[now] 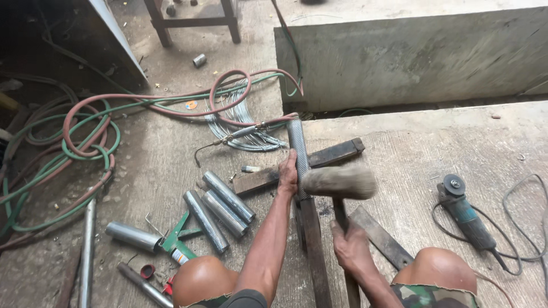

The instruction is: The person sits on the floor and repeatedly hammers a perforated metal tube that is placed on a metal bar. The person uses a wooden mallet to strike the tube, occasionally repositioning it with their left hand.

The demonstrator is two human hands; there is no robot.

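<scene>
Perforated tube (297, 149) gripped by left hand (288, 173).

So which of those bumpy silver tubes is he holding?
The left hand grips the perforated tube lying on the long bar, under the mallet. The three other tubes lie untouched on the floor further left.

I am seeing a shiny metal tube full of tiny holes (298, 149) lying along a long dark bar (315, 245), pointing away from me. A big gray hammer (339, 182) is blurring just beside the tube, its handle pointing down toward me.
</scene>
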